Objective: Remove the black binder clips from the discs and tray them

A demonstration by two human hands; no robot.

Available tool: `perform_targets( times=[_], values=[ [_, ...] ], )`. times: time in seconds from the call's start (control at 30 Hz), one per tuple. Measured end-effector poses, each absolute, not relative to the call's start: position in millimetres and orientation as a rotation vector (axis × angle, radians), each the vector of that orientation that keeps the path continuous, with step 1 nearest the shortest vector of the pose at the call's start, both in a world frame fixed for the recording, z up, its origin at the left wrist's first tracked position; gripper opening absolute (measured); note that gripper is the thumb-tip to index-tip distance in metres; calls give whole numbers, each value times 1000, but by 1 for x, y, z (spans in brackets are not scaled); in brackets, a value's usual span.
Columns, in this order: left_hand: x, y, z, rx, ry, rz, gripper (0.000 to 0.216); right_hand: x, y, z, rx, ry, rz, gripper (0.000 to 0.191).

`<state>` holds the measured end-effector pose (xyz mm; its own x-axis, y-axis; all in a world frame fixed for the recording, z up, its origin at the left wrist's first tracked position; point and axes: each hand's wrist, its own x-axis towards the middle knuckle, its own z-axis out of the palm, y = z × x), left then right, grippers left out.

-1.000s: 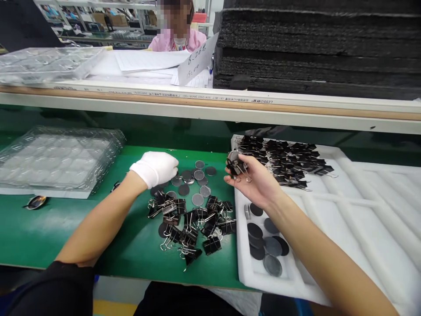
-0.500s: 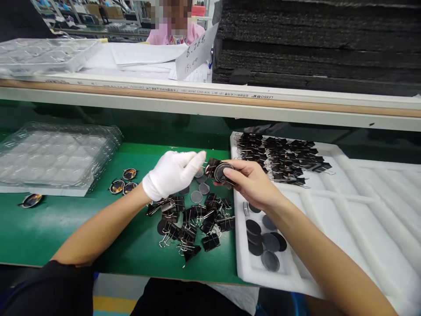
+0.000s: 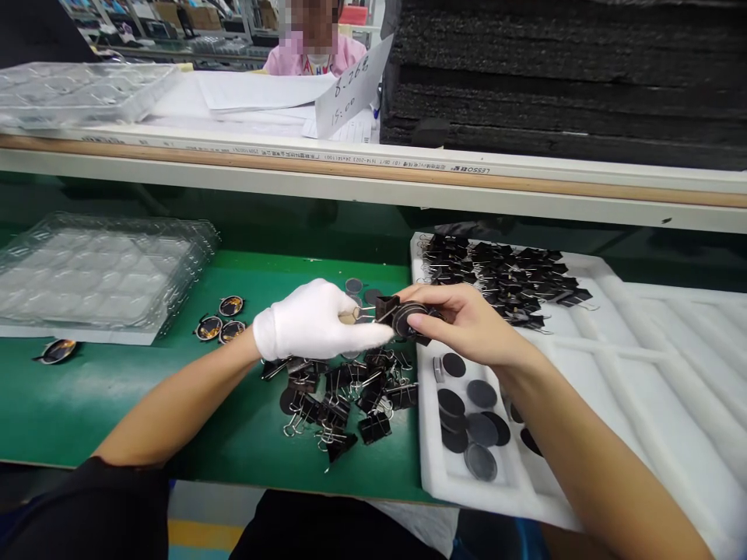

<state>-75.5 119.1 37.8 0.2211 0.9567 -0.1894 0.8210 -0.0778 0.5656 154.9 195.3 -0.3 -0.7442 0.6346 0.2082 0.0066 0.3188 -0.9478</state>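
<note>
My left hand [image 3: 312, 323], in a white glove, pinches the wire handles of a black binder clip [image 3: 386, 309]. The clip grips a round dark disc [image 3: 408, 318] that my bare right hand [image 3: 467, 323] holds between its fingers. Both hands meet above the green mat [image 3: 105, 389]. Below them lies a heap of loose black binder clips [image 3: 338, 397], with several grey discs [image 3: 362, 289] behind. More dark discs [image 3: 472, 424] sit in the near slot of the white foam tray [image 3: 612, 389], and a pile of clipped pieces [image 3: 502, 280] fills its far end.
Stacked clear blister trays [image 3: 99, 272] stand at the left, with a few shiny round parts [image 3: 220, 319] beside them. A shelf rail [image 3: 373, 179] crosses overhead, carrying papers and black foam sheets [image 3: 560, 78]. Another person in pink [image 3: 315, 54] sits beyond it.
My right hand brought the clipped disc leftward from over the foam tray. My left hand rose off the grey discs, met it and closed on the clip's handles.
</note>
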Motion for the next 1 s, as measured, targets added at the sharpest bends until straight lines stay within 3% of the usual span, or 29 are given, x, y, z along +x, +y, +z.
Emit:
perform_targets(
  times=[0.37,0.5,0.73,1.0],
  values=[
    [-67,119,24,1969,1602,484,53,168,204,10,-619,-2141,1355,20],
    [-60,115,16,2024,1533,421,52,185,223,12,-604,-2327,1486,24],
    [-43,105,-11,2263,1408,461,49,195,232,11,-558,-2492,1607,17],
    [-40,98,-24,2283,1424,467,52,193,224,16,-521,-2620,1500,18]
  ],
)
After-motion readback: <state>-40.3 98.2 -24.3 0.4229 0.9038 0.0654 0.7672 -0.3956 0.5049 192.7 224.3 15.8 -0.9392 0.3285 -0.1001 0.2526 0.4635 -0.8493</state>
